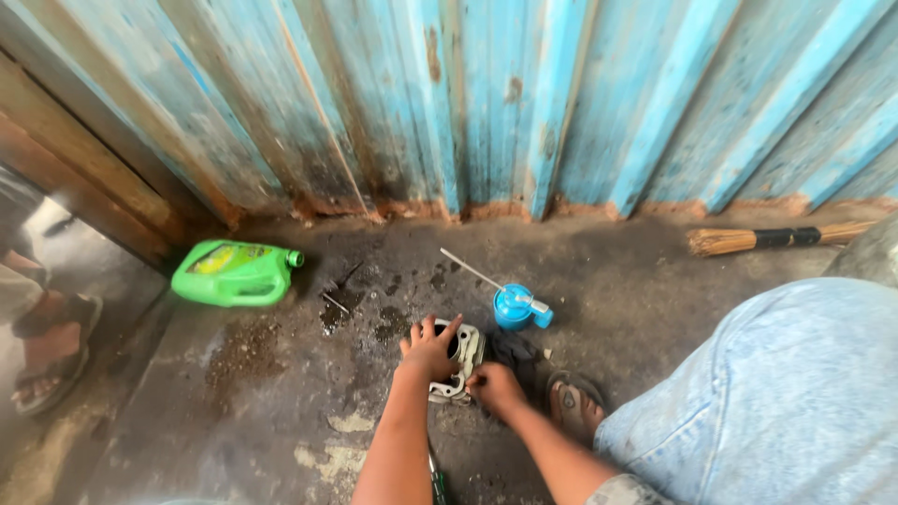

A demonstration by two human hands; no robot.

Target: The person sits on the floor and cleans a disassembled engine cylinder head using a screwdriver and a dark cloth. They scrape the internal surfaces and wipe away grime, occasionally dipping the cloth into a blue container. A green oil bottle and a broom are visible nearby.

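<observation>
A pale metal engine part point(465, 360) with a round bore lies on the dirty concrete floor. My left hand point(428, 348) rests flat on top of it with the fingers spread. My right hand point(494, 387) is curled against the part's lower right edge, pinching something small that I cannot make out. A dark rag point(517, 353) lies just right of the part. A blue oil can point(514, 306) with a long thin spout stands a little beyond the part.
A green plastic jug point(234, 272) lies on its side at the left. A straw broom point(776, 238) rests by the blue corrugated wall point(486, 103). My foot in a sandal point(572, 402) and my jeans knee point(786, 393) are at right. Another person's sandalled foot point(51, 360) is at far left.
</observation>
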